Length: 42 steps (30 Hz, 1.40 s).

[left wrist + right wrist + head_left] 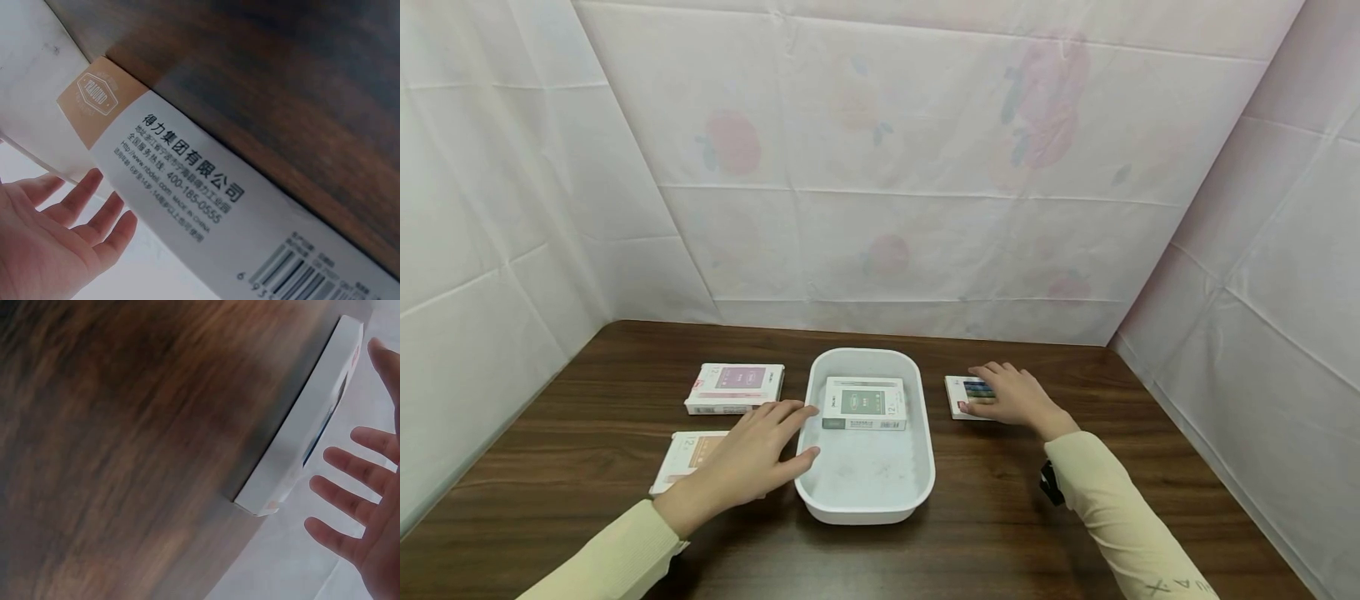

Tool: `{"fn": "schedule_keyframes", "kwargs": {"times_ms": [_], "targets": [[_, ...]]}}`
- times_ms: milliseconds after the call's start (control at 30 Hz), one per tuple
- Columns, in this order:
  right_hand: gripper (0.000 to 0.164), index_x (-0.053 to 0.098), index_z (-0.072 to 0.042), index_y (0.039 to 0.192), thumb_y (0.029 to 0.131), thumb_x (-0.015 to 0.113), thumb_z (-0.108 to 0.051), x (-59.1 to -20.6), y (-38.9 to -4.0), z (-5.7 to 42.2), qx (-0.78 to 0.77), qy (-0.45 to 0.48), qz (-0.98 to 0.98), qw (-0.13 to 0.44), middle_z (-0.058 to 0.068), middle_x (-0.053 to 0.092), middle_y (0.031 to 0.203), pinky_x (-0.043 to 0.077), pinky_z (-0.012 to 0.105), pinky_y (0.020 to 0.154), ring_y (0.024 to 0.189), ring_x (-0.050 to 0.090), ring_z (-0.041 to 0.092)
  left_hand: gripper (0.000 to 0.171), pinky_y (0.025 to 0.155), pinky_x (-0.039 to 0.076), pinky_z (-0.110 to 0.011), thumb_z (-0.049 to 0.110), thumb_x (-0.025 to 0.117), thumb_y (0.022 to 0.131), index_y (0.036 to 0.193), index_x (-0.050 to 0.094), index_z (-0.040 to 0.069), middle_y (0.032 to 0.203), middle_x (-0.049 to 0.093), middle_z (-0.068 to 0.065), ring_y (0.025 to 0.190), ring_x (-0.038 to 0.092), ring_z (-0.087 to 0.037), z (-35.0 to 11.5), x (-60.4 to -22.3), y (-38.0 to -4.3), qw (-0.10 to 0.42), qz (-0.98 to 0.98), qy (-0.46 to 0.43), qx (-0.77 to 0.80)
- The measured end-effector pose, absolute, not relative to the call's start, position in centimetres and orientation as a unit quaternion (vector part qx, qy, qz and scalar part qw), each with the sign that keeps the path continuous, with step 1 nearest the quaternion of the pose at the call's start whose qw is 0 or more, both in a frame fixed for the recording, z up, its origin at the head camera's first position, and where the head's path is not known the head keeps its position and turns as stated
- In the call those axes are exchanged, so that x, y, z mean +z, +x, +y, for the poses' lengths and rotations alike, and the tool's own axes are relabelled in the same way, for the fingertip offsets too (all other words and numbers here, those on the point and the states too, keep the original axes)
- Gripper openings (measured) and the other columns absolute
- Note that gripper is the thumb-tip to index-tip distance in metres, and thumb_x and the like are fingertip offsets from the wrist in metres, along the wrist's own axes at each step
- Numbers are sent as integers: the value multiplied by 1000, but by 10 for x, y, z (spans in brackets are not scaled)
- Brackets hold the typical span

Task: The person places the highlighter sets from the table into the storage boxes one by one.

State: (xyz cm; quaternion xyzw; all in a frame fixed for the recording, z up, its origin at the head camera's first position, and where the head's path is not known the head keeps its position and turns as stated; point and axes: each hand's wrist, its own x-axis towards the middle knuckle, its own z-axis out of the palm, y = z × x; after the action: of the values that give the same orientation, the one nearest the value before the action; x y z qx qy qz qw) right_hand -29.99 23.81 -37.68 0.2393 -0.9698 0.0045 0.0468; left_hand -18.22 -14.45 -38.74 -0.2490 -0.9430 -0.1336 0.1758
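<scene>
A white tray (867, 485) holds a flat box with a green label (863, 403). My left hand (751, 454), fingers spread, reaches over a white box with an orange label (688, 454), its fingertips at the tray's left rim. In the left wrist view, the printed side of that orange-labelled box (187, 169) shows beside the fingers (81, 197). On the right, my right hand (1017, 398) hovers with extended fingers over a thin white box with a dark colored window (957, 398), partly hiding it. The right wrist view shows this box (300, 431) flat on the wood, apart from the fingers (350, 469).
Behind my left hand lies a white box with a purple label (737, 387). The dark wooden table (985, 533) ends at pale printed cloth (910, 242) at the back, with more cloth along both sides.
</scene>
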Motion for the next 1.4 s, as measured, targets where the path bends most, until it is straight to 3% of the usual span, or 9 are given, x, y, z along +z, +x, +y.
{"fn": "schedule_keyframes", "kwargs": {"times_ms": [600,1033,1400], "targets": [[83,42,-13,136,72,62,-62,-386,-306,245,7,235,-972,5,15,47,133,32,62,94,122,42,39,49,91,40,-50,47,54,85,124,54,17,119,56,-6,110,53,-28,-144,-387,-182,167,-945,-247,-136],[83,37,-14,139,74,63,-59,-386,-313,247,31,234,-970,-57,17,41,139,27,65,96,127,36,40,49,90,41,-49,47,54,85,124,54,17,118,56,-7,109,53,-28,-144,-386,-181,167,-945,-246,-134],[83,40,-13,137,72,65,-59,-383,-314,245,15,245,-968,-49,17,44,137,28,64,96,125,39,41,48,88,42,-49,44,56,85,123,55,14,117,57,-7,107,55,-28,-145,-389,-183,182,-941,-251,-133]]}}
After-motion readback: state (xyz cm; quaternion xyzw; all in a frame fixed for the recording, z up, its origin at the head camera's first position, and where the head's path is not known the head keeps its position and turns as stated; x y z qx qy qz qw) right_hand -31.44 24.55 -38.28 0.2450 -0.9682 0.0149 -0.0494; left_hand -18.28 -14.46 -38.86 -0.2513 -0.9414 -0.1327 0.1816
